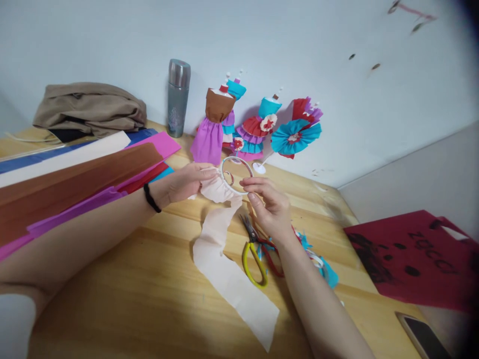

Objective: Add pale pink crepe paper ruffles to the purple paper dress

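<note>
In the head view, the scissors (pixel 252 239) lie open-handled on the wooden table (pixel 157 279), one handle yellow and the other red. Just above them, the left hand (pixel 187 182) pinches a gathered, ruffled part of a pale paper strip (pixel 220 239) against a white ring (pixel 238 174), thumb and fingers closed on it. The right hand (pixel 267 204), above and to the right of the scissors, grasps the other side of the ring between thumb and fingertips. The ring is held tilted over the table, beyond the scissors' blades, and the strip hangs from it, running down to the left of the scissors and ending below them.

Right of the scissors, partly behind the right forearm, are blue scraps (pixel 329 273). Beyond the scissors, near the wall, stand small paper dresses (pixel 209 134) in brown, purple, red and blue, with a blue paper fan (pixel 297 137) to their right and a grey bottle (pixel 178 99) to their left. Far left of the scissors, folded coloured paper (pixel 82 172) lies under the left arm, with a brown cloth (pixel 90 107) behind it. Well right of the scissors are a red bag (pixel 407 259) and a phone (pixel 424 334).
</note>
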The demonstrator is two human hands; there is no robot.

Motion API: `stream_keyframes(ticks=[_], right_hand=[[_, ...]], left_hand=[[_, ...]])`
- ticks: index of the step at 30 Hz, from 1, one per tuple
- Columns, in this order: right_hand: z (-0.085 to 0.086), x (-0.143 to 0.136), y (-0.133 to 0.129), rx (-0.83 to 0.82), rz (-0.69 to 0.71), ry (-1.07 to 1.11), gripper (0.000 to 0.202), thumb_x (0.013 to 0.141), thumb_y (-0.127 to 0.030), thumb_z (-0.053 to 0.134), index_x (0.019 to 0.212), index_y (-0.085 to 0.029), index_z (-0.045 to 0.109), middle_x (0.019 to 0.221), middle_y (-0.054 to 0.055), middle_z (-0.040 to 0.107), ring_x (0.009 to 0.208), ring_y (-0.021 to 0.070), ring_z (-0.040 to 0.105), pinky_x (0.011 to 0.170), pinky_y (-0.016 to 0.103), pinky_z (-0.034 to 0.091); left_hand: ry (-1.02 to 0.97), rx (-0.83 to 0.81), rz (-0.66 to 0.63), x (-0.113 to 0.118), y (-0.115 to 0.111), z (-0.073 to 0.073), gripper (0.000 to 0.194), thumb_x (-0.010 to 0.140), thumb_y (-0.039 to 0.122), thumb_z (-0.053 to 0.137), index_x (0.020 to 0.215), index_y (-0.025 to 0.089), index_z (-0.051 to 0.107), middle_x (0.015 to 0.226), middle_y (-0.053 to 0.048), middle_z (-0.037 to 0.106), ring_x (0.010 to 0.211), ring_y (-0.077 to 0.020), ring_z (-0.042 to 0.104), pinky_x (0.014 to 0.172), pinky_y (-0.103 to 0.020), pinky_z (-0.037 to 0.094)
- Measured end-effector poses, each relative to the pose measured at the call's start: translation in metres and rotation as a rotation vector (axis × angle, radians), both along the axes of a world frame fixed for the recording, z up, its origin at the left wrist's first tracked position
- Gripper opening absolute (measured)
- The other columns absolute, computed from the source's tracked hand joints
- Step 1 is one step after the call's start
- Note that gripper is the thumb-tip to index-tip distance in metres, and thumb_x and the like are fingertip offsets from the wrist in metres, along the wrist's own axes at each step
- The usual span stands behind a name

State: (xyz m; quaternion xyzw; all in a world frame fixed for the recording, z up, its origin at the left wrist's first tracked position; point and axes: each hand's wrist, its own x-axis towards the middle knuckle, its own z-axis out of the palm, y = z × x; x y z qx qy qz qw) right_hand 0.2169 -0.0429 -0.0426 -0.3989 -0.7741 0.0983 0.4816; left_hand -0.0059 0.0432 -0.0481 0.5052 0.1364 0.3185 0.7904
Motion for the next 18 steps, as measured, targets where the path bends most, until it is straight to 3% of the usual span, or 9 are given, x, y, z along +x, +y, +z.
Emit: stream_keyframes(ticks=[3,7,10,18], right_hand=[[-0.001,0.001,0.0,-0.003,0.025,0.011,0.015,0.093,-0.017,0.055,0.098,-0.024,0.068,0.11,0.009,0.07,0.105,0.0221,0.067,0.093,0.042,0.052],[-0.003,0.003,0.002,-0.007,0.03,0.014,0.016,0.093,-0.017,0.055,0.099,-0.024,0.069,0.111,0.009,0.07,0.106,0.023,0.066,0.093,0.043,0.052],[-0.004,0.003,0.003,-0.012,0.025,0.014,0.017,0.093,-0.016,0.055,0.098,-0.024,0.069,0.111,0.009,0.07,0.107,0.0229,0.066,0.094,0.043,0.052],[-0.005,0.001,0.003,-0.005,0.008,-0.013,0.017,0.093,-0.014,0.055,0.098,-0.024,0.068,0.109,0.009,0.07,0.105,0.0219,0.067,0.092,0.042,0.053]], left_hand=[[0.041,0.023,0.076,-0.004,-0.001,0.005,0.031,0.075,0.038,0.078,0.087,0.01,0.071,0.081,-0.007,0.071,0.073,-0.0155,0.066,0.069,-0.026,0.053],[0.191,0.157,0.228,-0.006,-0.01,0.021,0.018,0.07,0.024,0.079,0.073,0.01,0.069,0.058,0.001,0.063,0.048,-0.0064,0.052,0.048,-0.017,0.04],[0.274,0.273,0.345,-0.003,-0.018,0.031,0.015,0.069,0.024,0.076,0.07,0.01,0.069,0.056,0.001,0.062,0.047,-0.0063,0.05,0.044,-0.017,0.037],[0.326,0.666,0.597,0.0,-0.023,0.024,0.017,0.076,0.026,0.067,0.069,0.012,0.073,0.059,0.0,0.064,0.054,-0.0079,0.051,0.049,-0.018,0.037]])
